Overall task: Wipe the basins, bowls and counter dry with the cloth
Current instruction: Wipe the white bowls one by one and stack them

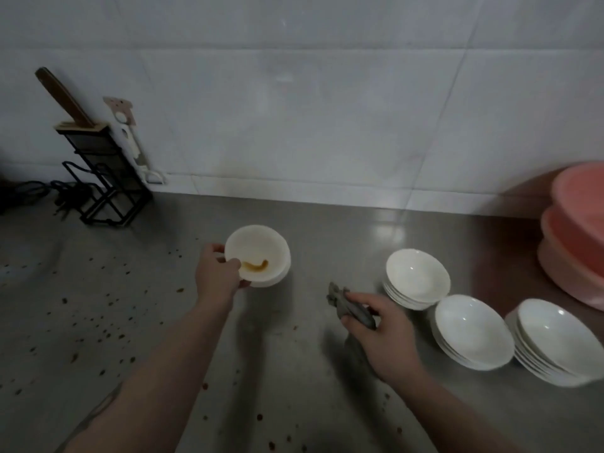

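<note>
Nearest the camera, brown droplets speckle the grey counter between the two forearms. The right hand hovers low over the counter, fingers curled around a bunched grey cloth whose end pokes out past the thumb. Just right of it stand three stacks of white bowls, clean-looking and close together. Further out, the left hand pinches the near rim of a soiled bowl, thumb inside; it holds a smear of brownish liquid and seems to sit on at least one other bowl, though the blur makes that uncertain. At the far right, pink basins are stacked. A black knife rack stands against the tiled wall.
</note>
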`<state>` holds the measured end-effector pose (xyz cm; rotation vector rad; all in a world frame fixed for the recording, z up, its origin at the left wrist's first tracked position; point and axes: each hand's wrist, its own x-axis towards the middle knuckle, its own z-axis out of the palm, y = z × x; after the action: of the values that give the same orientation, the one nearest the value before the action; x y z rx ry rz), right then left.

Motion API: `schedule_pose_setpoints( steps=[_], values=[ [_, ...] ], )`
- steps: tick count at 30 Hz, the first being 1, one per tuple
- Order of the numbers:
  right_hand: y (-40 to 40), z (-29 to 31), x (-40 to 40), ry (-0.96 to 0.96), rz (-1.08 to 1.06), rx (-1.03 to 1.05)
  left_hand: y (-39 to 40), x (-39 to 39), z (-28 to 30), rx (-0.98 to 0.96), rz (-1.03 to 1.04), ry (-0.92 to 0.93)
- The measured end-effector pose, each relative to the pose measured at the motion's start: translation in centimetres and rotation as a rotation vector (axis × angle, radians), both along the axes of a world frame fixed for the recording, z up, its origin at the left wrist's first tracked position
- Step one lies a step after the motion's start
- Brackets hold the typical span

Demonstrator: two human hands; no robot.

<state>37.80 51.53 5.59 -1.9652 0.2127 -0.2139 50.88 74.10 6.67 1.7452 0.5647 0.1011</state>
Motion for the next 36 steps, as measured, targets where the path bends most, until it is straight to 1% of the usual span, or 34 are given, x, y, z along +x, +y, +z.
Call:
schedule_pose_setpoints(
  steps=[2, 5, 8, 11, 14, 17, 19, 21, 23, 25, 27, 28, 31, 32, 34, 36],
  values=[
    [-2.0, 0.8, -1.1, 0.017, -0.025, 0.009, -1.4, -2.5, 1.8, -0.094, -0.017, -0.01],
    [-5.7, 1.8, -3.9, 0.002, -0.09, 0.054, -4.7, -8.0, 2.8, -0.218, -0.16, 0.063],
    [-9.1, 1.8, -7.6, 0.007, -0.12, 0.074, -9.5, -15.0, 0.9, -0.293, -0.296, 0.244],
    [-11.9, -0.1, -10.9, 0.03, -0.175, 0.088, -14.2, -20.6, -2.5, -0.38, -0.329, 0.382],
    [-14.1, -2.0, -13.4, 0.066, -0.193, 0.061, -17.7, -23.9, -4.7, -0.349, -0.342, 0.382],
    [-15.5, -3.1, -14.9, 0.056, -0.166, -0.016, -19.3, -25.7, -5.5, -0.29, -0.339, 0.317],
    [-15.4, -4.1, -15.5, 0.017, -0.099, -0.152, -19.7, -26.4, -6.0, -0.261, -0.335, 0.271],
    [-14.9, -5.6, -15.9, -0.031, 0.014, -0.4, -19.9, -26.9, -6.5, -0.201, -0.354, 0.232],
    [-14.2, -6.9, -15.8, -0.09, 0.106, -0.659, -19.9, -27.1, -7.1, -0.062, -0.394, 0.184],
    [-13.3, -7.6, -15.0, -0.094, 0.165, -0.828, -19.8, -27.4, -7.5, 0.059, -0.426, 0.161],
    [-12.2, -7.9, -14.0, -0.034, 0.199, -0.853, -19.8, -27.4, -7.8, 0.101, -0.429, 0.153],
    [-11.7, -8.1, -13.7, 0.008, 0.222, -0.794, -19.9, -27.4, -8.0, 0.119, -0.424, 0.148],
    [-10.5, -7.6, -13.8, 0.162, 0.331, -0.532, -20.3, -27.2, -8.3, 0.142, -0.383, 0.132],
    [-10.7, -7.3, -13.8, 0.173, 0.378, -0.518, -20.4, -27.1, -8.3, 0.144, -0.363, 0.137],
    [-11.9, -6.5, -13.9, 0.166, 0.531, -0.616, -20.4, -26.8, -8.6, 0.147, -0.336, 0.156],
    [-13.5, -5.8, -13.4, 0.079, 0.672, -0.829, -20.4, -26.6, -8.8, 0.153, -0.34, 0.165]
  ],
)
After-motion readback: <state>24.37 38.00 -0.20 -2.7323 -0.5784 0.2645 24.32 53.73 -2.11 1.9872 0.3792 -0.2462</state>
